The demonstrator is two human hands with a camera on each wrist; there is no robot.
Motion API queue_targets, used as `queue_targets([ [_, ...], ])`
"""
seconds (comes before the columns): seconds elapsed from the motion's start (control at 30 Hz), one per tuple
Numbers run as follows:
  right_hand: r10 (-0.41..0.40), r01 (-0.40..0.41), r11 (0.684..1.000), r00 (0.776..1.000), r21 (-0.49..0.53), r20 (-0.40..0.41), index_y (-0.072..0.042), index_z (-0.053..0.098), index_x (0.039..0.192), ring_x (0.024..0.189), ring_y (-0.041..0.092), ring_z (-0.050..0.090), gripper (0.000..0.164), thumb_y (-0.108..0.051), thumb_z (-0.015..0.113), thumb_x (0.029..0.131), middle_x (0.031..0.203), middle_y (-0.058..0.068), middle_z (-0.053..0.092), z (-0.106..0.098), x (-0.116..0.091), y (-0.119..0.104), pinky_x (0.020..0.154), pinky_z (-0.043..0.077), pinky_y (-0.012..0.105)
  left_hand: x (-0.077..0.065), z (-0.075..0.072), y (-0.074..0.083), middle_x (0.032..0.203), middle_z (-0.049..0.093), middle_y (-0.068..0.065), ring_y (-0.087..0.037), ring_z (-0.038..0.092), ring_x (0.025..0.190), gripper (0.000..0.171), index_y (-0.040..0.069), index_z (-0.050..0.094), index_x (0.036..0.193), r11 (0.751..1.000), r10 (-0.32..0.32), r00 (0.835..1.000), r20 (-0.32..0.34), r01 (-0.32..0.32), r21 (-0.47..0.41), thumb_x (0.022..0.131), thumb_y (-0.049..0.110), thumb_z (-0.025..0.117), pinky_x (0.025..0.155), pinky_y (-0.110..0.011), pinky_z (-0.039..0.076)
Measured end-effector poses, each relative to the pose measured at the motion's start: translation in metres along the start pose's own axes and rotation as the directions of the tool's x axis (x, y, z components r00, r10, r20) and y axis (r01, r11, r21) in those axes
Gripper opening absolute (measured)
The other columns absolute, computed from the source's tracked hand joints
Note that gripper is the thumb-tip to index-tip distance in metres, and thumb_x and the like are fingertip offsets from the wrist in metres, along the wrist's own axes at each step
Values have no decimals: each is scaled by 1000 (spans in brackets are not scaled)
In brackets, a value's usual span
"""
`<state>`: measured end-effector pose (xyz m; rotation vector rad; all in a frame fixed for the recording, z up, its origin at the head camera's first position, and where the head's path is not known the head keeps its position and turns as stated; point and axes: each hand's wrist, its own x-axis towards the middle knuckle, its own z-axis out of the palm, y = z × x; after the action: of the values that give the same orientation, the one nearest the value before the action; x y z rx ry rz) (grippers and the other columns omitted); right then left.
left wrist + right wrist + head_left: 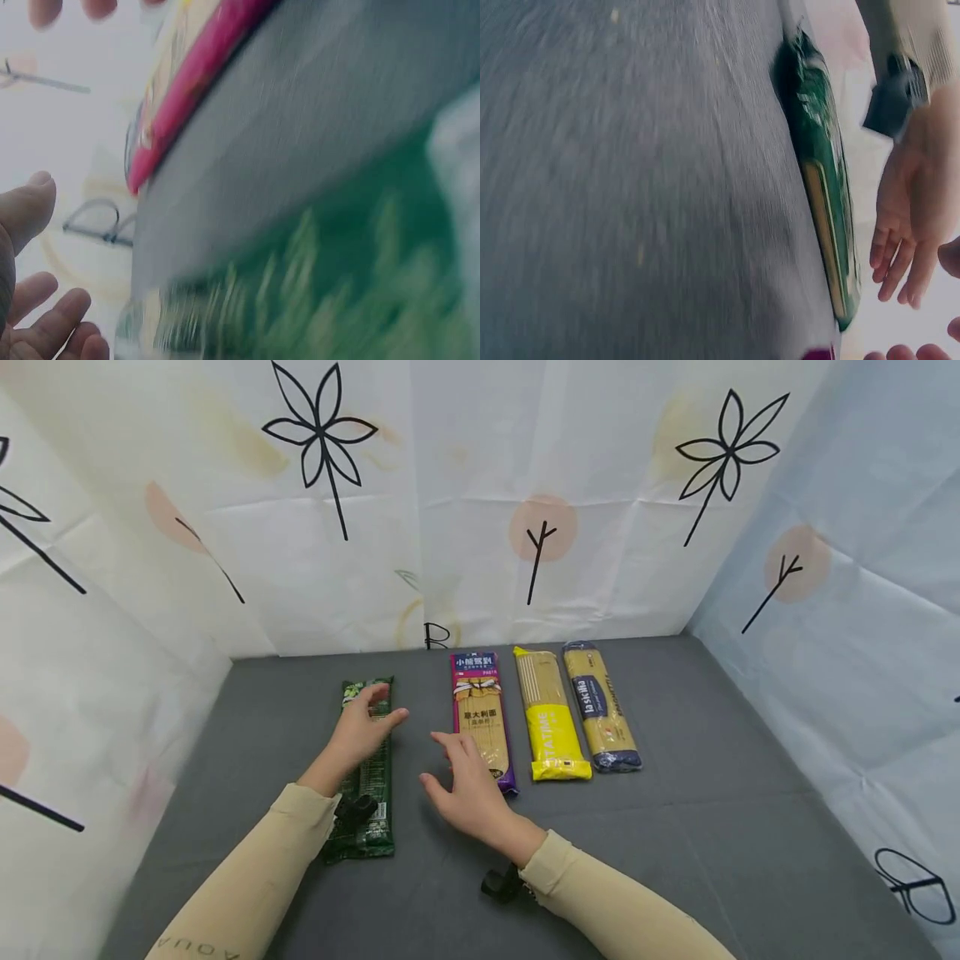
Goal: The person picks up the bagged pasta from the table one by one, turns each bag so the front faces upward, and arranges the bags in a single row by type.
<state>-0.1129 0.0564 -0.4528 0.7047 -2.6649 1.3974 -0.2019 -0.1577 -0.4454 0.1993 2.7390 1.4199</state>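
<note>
My left hand [362, 731] hovers over a dark green pasta packet [380, 785], its fingers bent loosely with nothing between them. The packet lies on the table and is partly hidden by that hand and wrist. In the right wrist view the left hand [901, 221] is above the green packet [826, 202]. My right hand [472, 789] is at the lower left part of a purple-edged spaghetti packet [480, 702], fingers relaxed and holding nothing; I cannot tell whether it touches. The pink edge [180, 97] of that packet shows blurred in the left wrist view.
To the right lie a yellow and clear spaghetti packet [551, 718] and a blue-labelled pasta packet [602, 710], side by side. All are on a dark grey tabletop [697, 843]. White patterned cloth [465, 460] stands behind and along both sides.
</note>
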Motion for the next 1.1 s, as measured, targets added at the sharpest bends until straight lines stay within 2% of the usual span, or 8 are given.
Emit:
queue_targets([
  [0.2, -23, 20, 998, 998, 52, 59, -17, 35, 147, 110, 26, 53, 59, -28, 62, 96, 131, 14, 40, 17, 2, -10, 88, 50, 32, 11, -26, -10, 149, 33, -23, -42, 32, 134, 73, 5, 28, 151, 997, -59, 998, -7, 59, 51, 95, 37, 62, 100, -58, 36],
  [0.37, 53, -70, 993, 985, 99, 162, -17, 32, 149, 111, 23, 53, 63, -35, 61, 96, 133, 13, 39, 29, 5, -13, 87, 49, 28, 22, -36, -19, 152, 29, -21, -42, 30, 136, 73, 5, 26, 152, 995, -80, 996, 37, 77, 70, 96, 37, 61, 101, -59, 35],
  [0.57, 170, -204, 973, 951, 112, 259, -15, 33, 150, 116, 18, 49, 70, -43, 62, 93, 133, 9, 41, 36, 16, -13, 88, 48, 32, 36, -40, -32, 157, 18, -20, -45, 23, 138, 81, 9, 19, 155, 990, -112, 986, 127, 99, 99, 95, 44, 60, 101, -63, 32],
  [0.7, 194, -234, 967, 935, 105, 297, -15, 33, 150, 117, 18, 48, 72, -44, 64, 92, 132, 7, 43, 37, 18, -13, 91, 47, 34, 38, -40, -38, 157, 14, -23, -45, 27, 136, 73, 11, 17, 156, 984, -171, 972, 164, 161, 72, 98, 31, 58, 98, -60, 37],
  [0.77, 199, -241, 965, 929, 104, 311, -16, 34, 150, 117, 17, 48, 74, -46, 65, 91, 131, 6, 43, 37, 18, -12, 91, 47, 34, 38, -39, -39, 157, 13, -23, -45, 33, 133, 69, 13, 17, 156, 980, -200, 964, 172, 194, 52, 99, 23, 56, 91, -56, 42],
  [0.87, 199, -239, 967, 924, 88, 326, -18, 34, 149, 117, 14, 47, 77, -51, 66, 88, 130, 3, 44, 39, 18, -10, 92, 46, 33, 37, -41, -37, 156, 13, -24, -46, 34, 130, 67, 14, 19, 156, 976, -217, 961, 169, 210, 59, 99, 17, 54, 86, -54, 43],
  [1.0, 193, -218, 976, 919, 33, 345, -19, 34, 150, 117, 13, 46, 81, -56, 67, 85, 129, 1, 45, 42, 19, -9, 92, 45, 34, 37, -42, -35, 154, 13, -28, -51, 19, 134, 63, 9, 27, 153, 969, -218, 965, 145, 197, 146, 98, 19, 57, 91, -61, 38],
  [1.1, 187, -188, 982, 916, -32, 354, -19, 32, 151, 119, 15, 43, 83, -56, 66, 85, 131, 0, 44, 42, 18, -10, 94, 44, 36, 37, -41, -35, 152, 16, -29, -52, 14, 132, 58, 6, 36, 148, 962, -220, 969, 116, 195, 192, 97, 23, 59, 92, -64, 35],
])
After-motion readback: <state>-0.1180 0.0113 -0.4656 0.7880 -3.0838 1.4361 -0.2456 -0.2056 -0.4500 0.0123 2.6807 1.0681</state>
